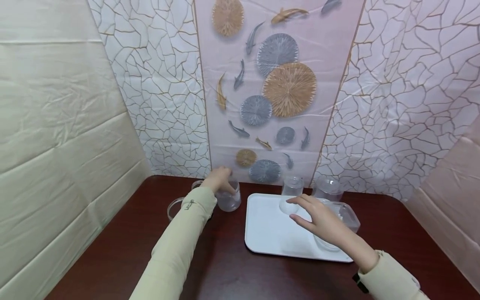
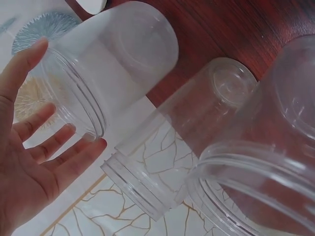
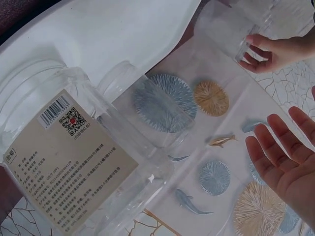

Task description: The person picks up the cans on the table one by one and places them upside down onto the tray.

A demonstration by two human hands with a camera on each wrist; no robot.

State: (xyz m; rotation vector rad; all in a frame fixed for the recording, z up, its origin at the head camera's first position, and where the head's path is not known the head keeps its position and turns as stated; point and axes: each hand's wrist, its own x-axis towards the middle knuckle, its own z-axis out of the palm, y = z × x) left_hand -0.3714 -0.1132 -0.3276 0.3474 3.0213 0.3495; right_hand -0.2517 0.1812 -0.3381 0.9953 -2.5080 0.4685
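Grip: L hand (image 1: 219, 180) at mouth of clear jar (image 1: 229, 201); thumb & fingers spread wide about rim, not curled round it; firm contact can't be confirmed. Jar is upright on table (image 1: 232, 271), just L of tray (image 1: 268, 233), long axis vert., mouth up toward palm. L hand nearer by far; R hand (image 1: 318, 218) hangs over tray, fingers apart, nothing held, nearest tall jar (image 1: 292, 187) at tray's far side.

Clearances: slender jar (image 2: 192, 113) & wide jar (image 2: 275, 157) on outer L side, judged tight for sideways travel; backdrop (image 1: 225, 146) close behind. Best room, in insp.'s view: up, or toward wearer over bare table; tray edge limits low R travel.
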